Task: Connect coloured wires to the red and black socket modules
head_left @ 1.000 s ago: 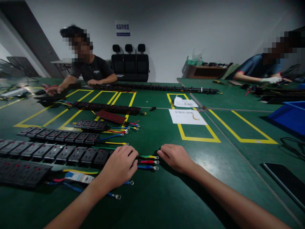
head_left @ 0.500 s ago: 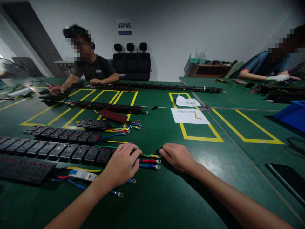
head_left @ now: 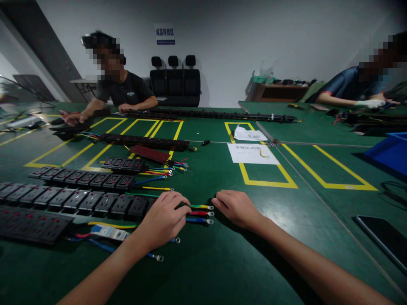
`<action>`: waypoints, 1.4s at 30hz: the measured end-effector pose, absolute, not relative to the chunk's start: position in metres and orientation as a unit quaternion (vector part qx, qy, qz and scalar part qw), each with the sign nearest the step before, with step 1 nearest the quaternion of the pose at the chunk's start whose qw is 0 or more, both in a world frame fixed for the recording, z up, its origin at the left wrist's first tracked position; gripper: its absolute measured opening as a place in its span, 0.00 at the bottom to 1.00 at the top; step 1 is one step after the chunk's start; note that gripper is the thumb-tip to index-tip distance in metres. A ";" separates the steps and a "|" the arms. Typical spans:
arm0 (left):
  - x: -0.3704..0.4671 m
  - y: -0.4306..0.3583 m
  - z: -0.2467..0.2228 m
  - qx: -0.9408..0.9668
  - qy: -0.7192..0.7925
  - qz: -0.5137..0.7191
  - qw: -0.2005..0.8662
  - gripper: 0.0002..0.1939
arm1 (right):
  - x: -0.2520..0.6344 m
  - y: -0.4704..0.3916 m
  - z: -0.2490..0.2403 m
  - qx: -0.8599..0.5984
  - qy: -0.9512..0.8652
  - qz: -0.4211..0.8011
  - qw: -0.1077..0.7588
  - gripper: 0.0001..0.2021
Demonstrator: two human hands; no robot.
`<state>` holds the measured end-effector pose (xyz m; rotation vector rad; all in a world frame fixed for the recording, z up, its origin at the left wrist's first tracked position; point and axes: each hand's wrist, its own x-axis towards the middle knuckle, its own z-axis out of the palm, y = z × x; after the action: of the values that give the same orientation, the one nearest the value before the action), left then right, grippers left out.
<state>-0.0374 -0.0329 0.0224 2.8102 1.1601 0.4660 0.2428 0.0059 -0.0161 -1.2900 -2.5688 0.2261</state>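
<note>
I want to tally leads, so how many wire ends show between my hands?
3: the green-and-yellow wire farthest, the red wire in the middle, and the blue wire nearest you. Others may be hidden under your left hand.

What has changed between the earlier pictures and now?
Very little: the fingers of the left hand reach slightly further along the wires, toward the metal lugs. Nothing is visibly picked up or released. The right hand, socket strips and papers stay in place.
</note>
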 end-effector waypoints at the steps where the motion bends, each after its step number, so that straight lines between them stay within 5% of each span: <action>1: -0.037 -0.033 0.023 0.913 0.379 0.150 0.031 0.11 | 0.243 0.006 -0.016 -0.443 -0.884 0.078 0.129 0.21; 21: -0.037 -0.034 0.022 0.914 0.383 0.133 0.032 0.20 | 0.242 0.006 -0.014 -0.448 -0.882 0.085 0.122 0.20; 28: -0.037 -0.033 0.022 0.914 0.380 0.138 0.033 0.19 | 0.246 -0.002 -0.012 -0.366 -0.902 0.077 0.216 0.12; 42: -0.037 -0.033 0.019 0.916 0.373 0.146 0.030 0.19 | 0.246 -0.005 -0.015 -0.255 -0.928 -0.015 0.271 0.10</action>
<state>-0.0370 -0.0328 0.0195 2.8234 1.1507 0.4496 0.2461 -0.0047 -0.0146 -0.6878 -2.4989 -0.0402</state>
